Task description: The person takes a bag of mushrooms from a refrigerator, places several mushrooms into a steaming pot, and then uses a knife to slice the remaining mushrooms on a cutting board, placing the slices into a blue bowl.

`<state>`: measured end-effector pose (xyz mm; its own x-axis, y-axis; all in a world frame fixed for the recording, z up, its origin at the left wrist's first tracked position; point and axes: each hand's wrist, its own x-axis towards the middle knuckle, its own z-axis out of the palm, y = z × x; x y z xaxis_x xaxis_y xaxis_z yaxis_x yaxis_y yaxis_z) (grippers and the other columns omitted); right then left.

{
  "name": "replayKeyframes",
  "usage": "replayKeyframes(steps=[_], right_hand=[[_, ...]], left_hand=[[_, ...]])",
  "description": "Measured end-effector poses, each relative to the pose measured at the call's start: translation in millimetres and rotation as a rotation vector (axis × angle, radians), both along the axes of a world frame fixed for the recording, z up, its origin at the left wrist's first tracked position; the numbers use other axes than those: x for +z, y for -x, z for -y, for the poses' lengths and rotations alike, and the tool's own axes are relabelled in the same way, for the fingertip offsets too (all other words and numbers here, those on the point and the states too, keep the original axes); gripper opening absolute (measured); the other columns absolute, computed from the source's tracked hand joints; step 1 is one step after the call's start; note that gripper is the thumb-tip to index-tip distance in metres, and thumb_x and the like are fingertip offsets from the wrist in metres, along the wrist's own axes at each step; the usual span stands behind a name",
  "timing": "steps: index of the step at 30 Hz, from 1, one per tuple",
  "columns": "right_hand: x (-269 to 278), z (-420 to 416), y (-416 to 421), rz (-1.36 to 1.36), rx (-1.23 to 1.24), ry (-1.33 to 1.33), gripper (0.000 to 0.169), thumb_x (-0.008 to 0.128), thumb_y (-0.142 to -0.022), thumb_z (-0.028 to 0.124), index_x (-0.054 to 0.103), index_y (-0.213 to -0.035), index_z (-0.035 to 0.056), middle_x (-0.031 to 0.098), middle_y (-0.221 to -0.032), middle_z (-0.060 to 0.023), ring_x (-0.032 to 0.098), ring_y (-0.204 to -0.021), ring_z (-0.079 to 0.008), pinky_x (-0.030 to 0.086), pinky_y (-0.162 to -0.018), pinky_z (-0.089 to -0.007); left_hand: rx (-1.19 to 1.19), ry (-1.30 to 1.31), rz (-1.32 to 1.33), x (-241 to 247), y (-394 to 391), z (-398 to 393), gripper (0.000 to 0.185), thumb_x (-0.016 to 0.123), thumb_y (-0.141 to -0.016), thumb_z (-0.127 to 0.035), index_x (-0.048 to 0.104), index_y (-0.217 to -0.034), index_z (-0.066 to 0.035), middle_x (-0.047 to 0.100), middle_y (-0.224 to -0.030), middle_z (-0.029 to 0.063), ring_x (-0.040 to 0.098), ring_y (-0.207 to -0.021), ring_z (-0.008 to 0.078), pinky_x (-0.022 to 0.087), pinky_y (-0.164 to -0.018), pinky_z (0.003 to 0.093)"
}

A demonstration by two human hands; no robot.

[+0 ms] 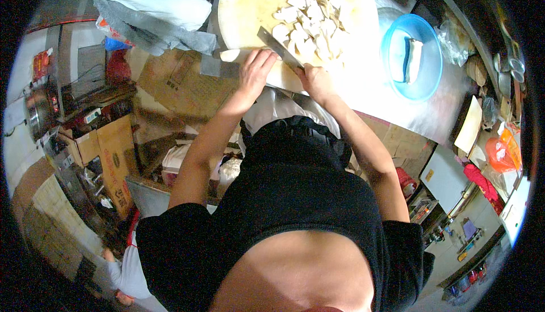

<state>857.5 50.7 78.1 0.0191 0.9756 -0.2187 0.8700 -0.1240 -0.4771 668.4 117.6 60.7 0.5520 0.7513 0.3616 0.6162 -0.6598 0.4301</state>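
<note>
On the round, pale chopping board (247,5), my left hand (256,71) holds down a thick white piece of what looks like king oyster mushroom (230,55). One end pokes out left of the fingers; most of it is hidden beneath them. My right hand (316,81) grips a kitchen knife (279,48) with a broad metal blade. The blade slants up and left, close beside my left fingertips. Beyond the knife, several cut white mushroom pieces (315,29) lie heaped on the board.
Right of the board, a blue plastic basin (433,69) on the metal worktop (430,118) contains a long pale mushroom (414,60). White and grey plastic bags (157,7) lie at the upper left. Cardboard (187,82) is below them. Another person's sleeve (132,273) shows at the lower left.
</note>
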Motion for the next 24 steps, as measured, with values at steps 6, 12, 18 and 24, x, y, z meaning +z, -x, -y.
replayKeyframes(steps=[6, 12, 18, 24], right_hand=[[57, 9, 0, 0.041, 0.016, 0.046, 0.031, 0.056, -0.094, 0.025, 0.056, -0.073, 0.0016, 0.06, -0.058, -0.0193, 0.062, -0.054, -0.0374, 0.05, -0.05, -0.046], [19, 7, 6, 0.111, 0.072, 0.007, 0.03, 0.054, -0.094, 0.026, 0.056, -0.075, 0.0018, 0.06, -0.057, -0.0189, 0.063, -0.053, -0.0369, 0.051, -0.049, -0.0454], [16, 2, 8, 0.063, 0.028, -0.01, 0.031, 0.054, -0.094, 0.028, 0.056, -0.076, 0.002, 0.06, -0.057, -0.0193, 0.063, -0.053, -0.037, 0.052, -0.05, -0.0453], [37, 4, 5, 0.07, 0.071, 0.023, 0.032, 0.054, -0.094, 0.028, 0.056, -0.075, 0.0022, 0.06, -0.057, -0.0193, 0.062, -0.054, -0.0382, 0.051, -0.049, -0.0453]], left_hand=[[0.053, -0.078, -0.124, -4, 2, 1, 0.022, 0.058, -0.075, -0.012, 0.063, -0.096, -0.012, 0.059, -0.1, -0.0002, 0.056, -0.092, 0.0195, 0.045, -0.079, 0.0344], [0.048, -0.08, -0.128, -1, 1, 0, 0.02, 0.059, -0.076, -0.013, 0.063, -0.096, -0.013, 0.059, -0.099, -0.0011, 0.056, -0.092, 0.0188, 0.045, -0.078, 0.0351], [0.034, -0.058, -0.103, -5, 6, 2, 0.021, 0.058, -0.077, -0.013, 0.063, -0.098, -0.012, 0.06, -0.1, -0.0003, 0.057, -0.093, 0.0191, 0.046, -0.078, 0.0355], [0.035, -0.058, -0.067, -7, 8, 1, 0.021, 0.057, -0.077, -0.012, 0.062, -0.098, -0.011, 0.059, -0.102, 0.002, 0.056, -0.095, 0.0208, 0.047, -0.081, 0.0353]])
